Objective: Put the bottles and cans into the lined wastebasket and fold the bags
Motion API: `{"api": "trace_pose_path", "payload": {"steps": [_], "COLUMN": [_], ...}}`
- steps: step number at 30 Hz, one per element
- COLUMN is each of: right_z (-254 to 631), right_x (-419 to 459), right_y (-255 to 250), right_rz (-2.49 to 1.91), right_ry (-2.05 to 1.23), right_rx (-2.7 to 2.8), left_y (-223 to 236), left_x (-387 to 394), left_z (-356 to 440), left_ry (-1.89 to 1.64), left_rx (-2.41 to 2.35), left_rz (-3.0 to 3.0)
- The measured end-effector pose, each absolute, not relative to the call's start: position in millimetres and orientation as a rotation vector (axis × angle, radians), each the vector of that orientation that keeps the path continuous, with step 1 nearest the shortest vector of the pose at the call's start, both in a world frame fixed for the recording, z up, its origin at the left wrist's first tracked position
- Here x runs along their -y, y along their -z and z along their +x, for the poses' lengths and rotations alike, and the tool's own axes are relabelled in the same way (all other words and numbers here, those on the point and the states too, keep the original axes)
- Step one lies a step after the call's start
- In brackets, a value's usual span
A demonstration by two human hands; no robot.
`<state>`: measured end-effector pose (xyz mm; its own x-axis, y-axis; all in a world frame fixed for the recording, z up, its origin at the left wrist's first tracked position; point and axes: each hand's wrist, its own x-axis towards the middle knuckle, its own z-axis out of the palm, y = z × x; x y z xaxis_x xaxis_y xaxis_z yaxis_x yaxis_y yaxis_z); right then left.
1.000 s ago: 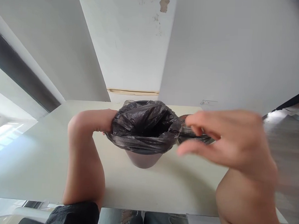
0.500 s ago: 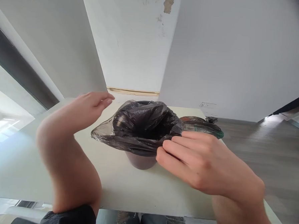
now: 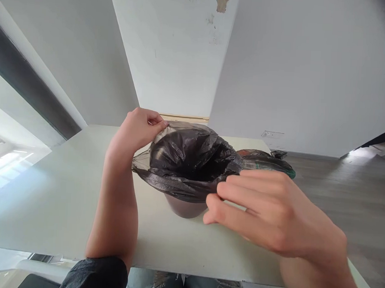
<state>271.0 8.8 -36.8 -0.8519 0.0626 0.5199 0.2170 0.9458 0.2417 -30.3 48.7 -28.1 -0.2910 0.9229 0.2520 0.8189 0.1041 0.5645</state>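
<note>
A small dark bin point(image 3: 185, 206) stands on a pale table point(image 3: 63, 197), lined with a black plastic bag point(image 3: 191, 161) folded over its rim. My left hand point(image 3: 137, 130) is closed, pinching the bag's far left edge. My right hand point(image 3: 269, 210) is at the bag's near right edge with fingers close together; they touch or grip the plastic there.
Another dark bag bundle with a green part point(image 3: 269, 163) lies on the table behind the right hand. White walls point(image 3: 296, 72) rise behind the table. Grey wooden floor point(image 3: 363, 204) shows on the right. My knees in jeans are under the table's near edge.
My left hand moved in from the left and pinched the bag's far edge. My right hand stayed at the near right rim. The bag's left flap has been drawn up.
</note>
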Motion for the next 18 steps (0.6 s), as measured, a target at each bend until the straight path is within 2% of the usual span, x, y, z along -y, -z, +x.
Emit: {"api": "trace_pose_path", "payload": {"steps": [9,13,18], "right_z": [275.8,277.2,279.9], "right_x": [-13.2,-3.0,1.1], "right_y": [44.6,36.5,41.7], "right_rz": [-0.223,-0.139,-0.055], "right_ry": [0.327,0.23,0.18], "right_rx": [2.557,2.532,2.857], "left_y": [44.7,48.7,53.6], "left_x": [-70.3,-74.4,-75.1], "left_z": [-41.0,-40.6,-36.7], "left_ry": [-0.914,-0.701,-0.421], "left_rx": [-2.244,-2.265,-2.207], "left_rz": [1.769,1.731,1.739]}}
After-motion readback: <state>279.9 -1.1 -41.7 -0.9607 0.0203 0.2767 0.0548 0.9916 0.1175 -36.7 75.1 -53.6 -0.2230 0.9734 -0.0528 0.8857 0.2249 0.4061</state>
